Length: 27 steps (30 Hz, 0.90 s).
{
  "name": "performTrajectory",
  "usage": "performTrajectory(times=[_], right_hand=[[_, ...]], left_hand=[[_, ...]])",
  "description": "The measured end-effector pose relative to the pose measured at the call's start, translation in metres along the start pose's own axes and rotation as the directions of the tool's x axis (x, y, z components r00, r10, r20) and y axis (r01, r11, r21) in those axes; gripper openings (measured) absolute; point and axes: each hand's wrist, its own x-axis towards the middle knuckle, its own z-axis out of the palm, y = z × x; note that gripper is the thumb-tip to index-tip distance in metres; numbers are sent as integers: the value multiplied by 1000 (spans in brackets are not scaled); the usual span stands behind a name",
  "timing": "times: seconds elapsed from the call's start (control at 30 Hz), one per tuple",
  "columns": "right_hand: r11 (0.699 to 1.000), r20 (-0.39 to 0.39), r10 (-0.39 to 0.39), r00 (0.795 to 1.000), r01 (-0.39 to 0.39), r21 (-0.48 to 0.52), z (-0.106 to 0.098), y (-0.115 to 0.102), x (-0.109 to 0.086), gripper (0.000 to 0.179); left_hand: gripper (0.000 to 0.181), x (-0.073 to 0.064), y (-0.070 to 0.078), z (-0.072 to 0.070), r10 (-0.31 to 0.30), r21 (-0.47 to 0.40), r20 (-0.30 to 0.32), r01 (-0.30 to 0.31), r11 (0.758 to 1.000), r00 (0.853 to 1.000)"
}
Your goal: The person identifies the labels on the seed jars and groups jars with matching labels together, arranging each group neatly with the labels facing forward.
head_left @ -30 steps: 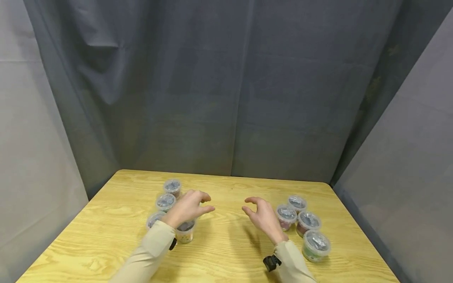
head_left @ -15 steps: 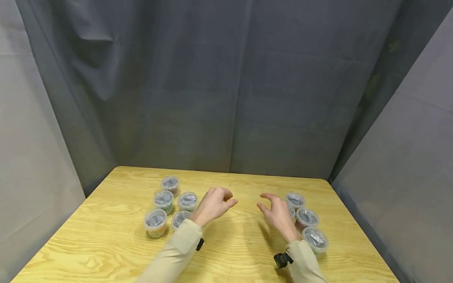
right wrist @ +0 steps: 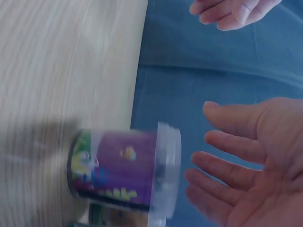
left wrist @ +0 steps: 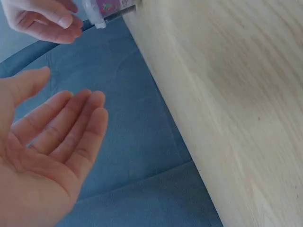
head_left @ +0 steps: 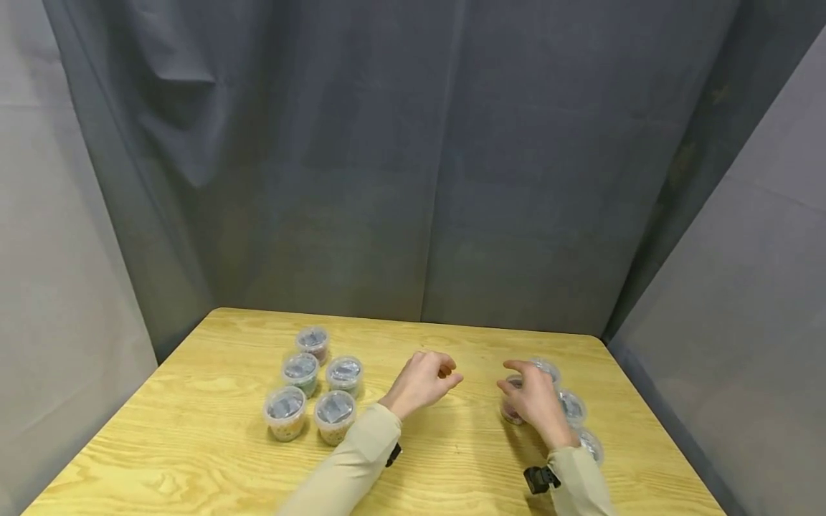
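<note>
My left hand (head_left: 422,383) hovers over the middle of the table, its fingers loosely bent and nothing in them. In the left wrist view its palm and relaxed fingers show bare. My right hand (head_left: 537,403) hangs over the right-hand group of small clear-lidded tubs, partly hiding them. Closest to it is a tub with a purple label (right wrist: 125,165), whose lid stands just short of the fingertips in the right wrist view. The right fingers are spread and hold nothing. Other tubs of that group (head_left: 572,408) show behind the hand and wrist.
Several similar lidded tubs (head_left: 285,412) stand in two loose rows on the left of the wooden table (head_left: 193,430). A dark curtain (head_left: 335,179) hangs behind the table, with pale cloth walls (head_left: 742,322) at both sides.
Both hands have moved to the right. The left hand has left the space above the left tubs, uncovering them; the right hand has come over the right tubs. No tub has visibly shifted.
</note>
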Motion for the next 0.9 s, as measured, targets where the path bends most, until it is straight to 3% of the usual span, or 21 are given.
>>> performTrajectory(times=[0.1, 0.3, 0.5, 0.63, 0.9], right_hand=[[999, -36, -9, 999, 8, -42, -7, 6, -1, 41], [998, -36, 25, 999, -27, -52, -22, 20, -5, 45], [994, 51, 98, 994, -95, -51, -37, 37, -5, 52], [988, 121, 148, 982, -141, -66, -43, 44, -2, 59], [995, 145, 72, 987, -60, -82, -37, 49, -4, 60]], left_hand=[[23, 5, 1, 7, 40, -1, 14, -40, 999, 999], [23, 13, 2, 22, 94, 3, 58, -95, 996, 994], [23, 21, 4, 38, 123, -12, 123, -123, 992, 985], [23, 29, 8, 49, 158, 18, 119, -161, 987, 980], [33, 32, 21, 74, 200, 64, 136, -210, 976, 970]])
